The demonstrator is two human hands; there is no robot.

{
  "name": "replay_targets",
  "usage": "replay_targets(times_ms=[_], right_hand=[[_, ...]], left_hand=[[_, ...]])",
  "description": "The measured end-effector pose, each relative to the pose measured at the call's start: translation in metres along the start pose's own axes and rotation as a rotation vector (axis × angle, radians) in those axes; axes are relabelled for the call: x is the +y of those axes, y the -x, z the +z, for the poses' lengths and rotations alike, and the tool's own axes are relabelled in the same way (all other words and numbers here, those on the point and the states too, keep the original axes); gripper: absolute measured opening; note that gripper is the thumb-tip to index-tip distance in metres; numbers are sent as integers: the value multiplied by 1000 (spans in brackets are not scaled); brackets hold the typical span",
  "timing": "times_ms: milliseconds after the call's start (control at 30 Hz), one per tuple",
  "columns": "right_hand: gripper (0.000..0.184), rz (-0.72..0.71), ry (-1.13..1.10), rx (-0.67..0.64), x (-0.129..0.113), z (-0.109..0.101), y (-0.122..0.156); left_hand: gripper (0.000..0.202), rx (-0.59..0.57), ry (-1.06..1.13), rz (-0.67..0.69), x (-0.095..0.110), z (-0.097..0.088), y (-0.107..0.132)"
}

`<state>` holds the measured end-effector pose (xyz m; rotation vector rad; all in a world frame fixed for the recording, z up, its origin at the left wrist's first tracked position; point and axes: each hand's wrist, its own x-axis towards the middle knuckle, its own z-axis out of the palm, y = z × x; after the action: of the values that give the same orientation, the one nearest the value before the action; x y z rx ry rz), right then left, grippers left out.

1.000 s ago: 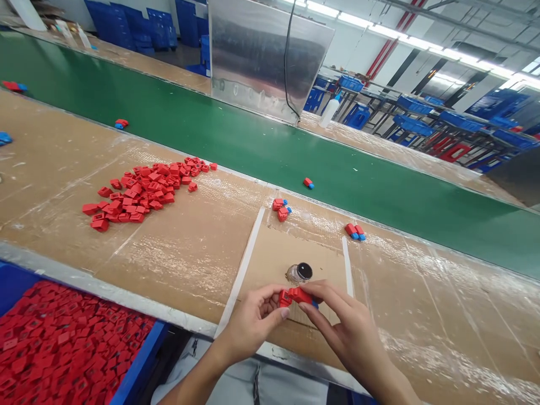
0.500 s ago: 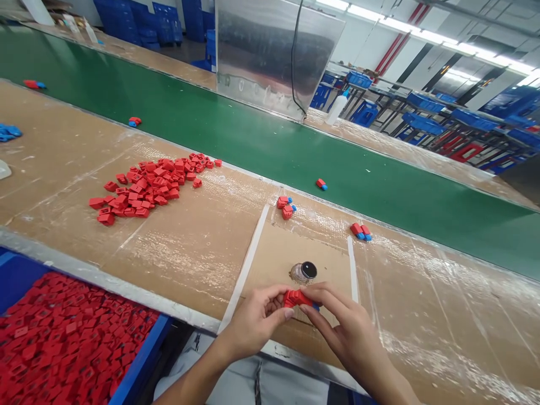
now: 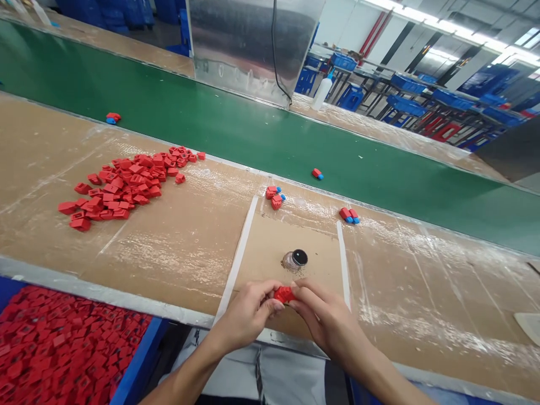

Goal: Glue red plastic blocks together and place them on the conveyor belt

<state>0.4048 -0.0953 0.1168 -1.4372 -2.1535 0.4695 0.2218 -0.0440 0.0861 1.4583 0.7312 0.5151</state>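
Note:
My left hand (image 3: 248,316) is closed, its thumb and fingers pinching the left end of a small red plastic piece (image 3: 284,293). From the other side my right hand (image 3: 328,315) grips the same piece between thumb and fingertips. Fingers cover much of it, so I cannot tell whether one or two parts are held. Just beyond the hands stands a small glass jar (image 3: 291,260) with a black top (image 3: 300,257), on a cardboard sheet (image 3: 270,236) edged with white tape.
Loose red pieces (image 3: 122,183) lie heaped on the left of the table. A blue bin (image 3: 141,360) full of red pieces is at lower left. Red-and-blue pairs (image 3: 275,198) rest near the green conveyor belt (image 3: 253,132), another pair (image 3: 349,215) further right. A white bottle (image 3: 323,91) stands beyond.
The view has shifted, so the table's contents sit further left in it. My hands are a little closer together, and the blue bit by my right fingers is now hidden.

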Motion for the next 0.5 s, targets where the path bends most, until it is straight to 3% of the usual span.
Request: replay_targets(times_ms=[233, 367, 500], right_hand=[[19, 21, 40, 24, -4, 1, 6], [19, 65, -50, 64, -6, -2, 2], [14, 179, -150, 117, 0, -8, 16]], left_hand=[[17, -4, -76, 20, 4, -1, 0], [19, -47, -29, -6, 3, -1, -4], [42, -112, 28, -74, 2, -2, -6]])
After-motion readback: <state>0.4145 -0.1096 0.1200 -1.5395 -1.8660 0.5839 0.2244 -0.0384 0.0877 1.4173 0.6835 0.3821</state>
